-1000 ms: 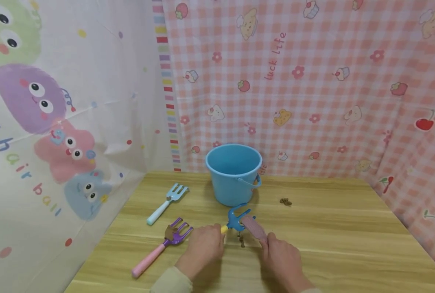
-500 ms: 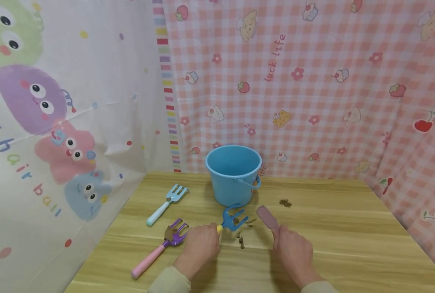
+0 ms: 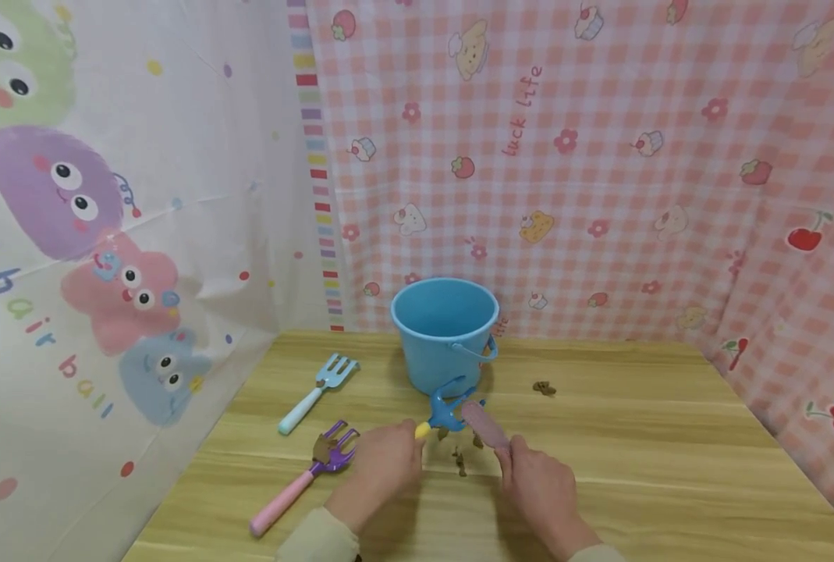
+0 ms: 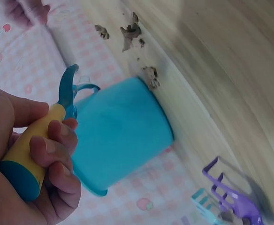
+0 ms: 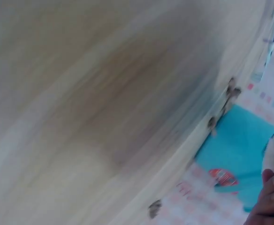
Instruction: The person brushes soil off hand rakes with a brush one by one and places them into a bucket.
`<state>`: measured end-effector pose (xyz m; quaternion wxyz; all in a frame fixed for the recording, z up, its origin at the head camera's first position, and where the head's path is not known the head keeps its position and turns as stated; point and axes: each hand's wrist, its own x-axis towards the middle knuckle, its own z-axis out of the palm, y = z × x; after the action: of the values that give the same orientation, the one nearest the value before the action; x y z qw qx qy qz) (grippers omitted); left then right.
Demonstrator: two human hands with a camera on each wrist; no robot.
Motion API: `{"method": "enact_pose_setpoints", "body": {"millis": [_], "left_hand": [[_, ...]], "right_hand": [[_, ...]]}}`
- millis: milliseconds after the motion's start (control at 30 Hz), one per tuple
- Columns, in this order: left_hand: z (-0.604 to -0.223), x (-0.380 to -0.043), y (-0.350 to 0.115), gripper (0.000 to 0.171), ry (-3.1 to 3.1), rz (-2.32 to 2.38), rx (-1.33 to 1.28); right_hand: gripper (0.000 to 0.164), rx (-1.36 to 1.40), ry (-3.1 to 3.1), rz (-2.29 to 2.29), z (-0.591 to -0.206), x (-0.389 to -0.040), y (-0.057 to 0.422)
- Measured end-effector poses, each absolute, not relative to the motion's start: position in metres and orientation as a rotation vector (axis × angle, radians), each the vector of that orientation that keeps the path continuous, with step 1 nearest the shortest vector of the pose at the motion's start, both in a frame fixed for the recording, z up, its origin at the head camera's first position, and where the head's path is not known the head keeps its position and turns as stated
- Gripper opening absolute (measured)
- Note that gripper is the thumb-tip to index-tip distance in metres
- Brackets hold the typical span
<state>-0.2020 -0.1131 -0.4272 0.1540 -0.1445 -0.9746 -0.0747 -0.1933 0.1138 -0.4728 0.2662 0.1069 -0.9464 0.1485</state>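
Observation:
In the head view my left hand [image 3: 388, 464] grips a small blue garden fork [image 3: 445, 414] by its yellow handle [image 4: 31, 145], fingers curled round it in the left wrist view. The fork's tines point up and right, in front of the light-blue bucket [image 3: 441, 359]. My right hand [image 3: 543, 484] holds a flat mauve tool with a rough-looking head [image 3: 485, 423], its tip right at the tines. Brown dirt clumps [image 3: 461, 462] lie on the table below the two tools. The right wrist view catches only some fingers [image 5: 270, 199] at its right edge.
To the left lie a purple fork with a pink handle [image 3: 283, 499], a brown lump on its head, and a pale-blue fork [image 3: 318, 393]. Another brown clump [image 3: 544, 388] lies right of the bucket. Printed cloths [image 3: 571, 179] hang behind the wooden table [image 3: 669, 460].
Half a second ago the mauve tool was apart, right of the fork; it has moved left, back to the tines. The blue fork has shifted slightly up.

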Motion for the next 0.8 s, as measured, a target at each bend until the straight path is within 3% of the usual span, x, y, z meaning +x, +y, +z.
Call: {"method": "enact_pose_setpoints", "body": {"millis": [167, 400, 800], "left_hand": [[-0.425, -0.2, -0.125, 0.024, -2.797, -0.252, -0.441], [-0.414, -0.191, -0.158, 0.023, -2.8, -0.267, -0.394], [-0.349, -0.207, -0.191, 0.014, -2.638, -0.25, -0.414]], "right_hand": [[0.033, 0.215, -2.61, 0.393, -0.467, -0.197, 0.131], [0.033, -0.089, -2.792, 0.592, -0.453, -0.201, 0.157], [0.037, -0.171, -2.785, 0.73, -0.45, -0.195, 0.164]]}}
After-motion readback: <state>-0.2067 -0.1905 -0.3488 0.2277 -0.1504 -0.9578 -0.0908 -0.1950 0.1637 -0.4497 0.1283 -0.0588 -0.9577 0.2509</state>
